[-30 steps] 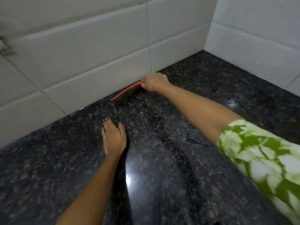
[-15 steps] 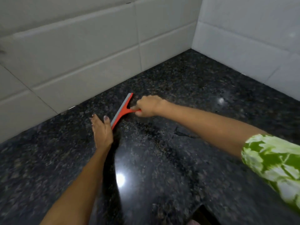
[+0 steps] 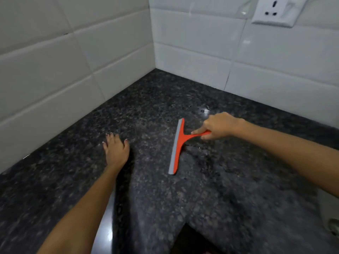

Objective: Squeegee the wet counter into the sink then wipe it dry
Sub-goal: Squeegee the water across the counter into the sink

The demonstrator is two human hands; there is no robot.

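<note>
Right hand (image 3: 218, 128) grips the handle of the red squeegee (image 3: 177, 146), index finger extended along the handle toward the blade. The grey blade edge lies against the counter (image 3: 229, 189), running roughly front to back, near the middle of the surface and clear of both walls. Left hand (image 3: 116, 150) rests flat, palm down on the counter, fingers spread slightly and holding nothing, well apart from the squeegee on its left. The counter is dark speckled stone; a small wet glint shows just beyond the right hand. White tiles (image 3: 192, 57) line the corner behind. A socket (image 3: 271, 11) sits on the right wall, upper right. A pale rounded edge at the far right cannot be identified.
</note>
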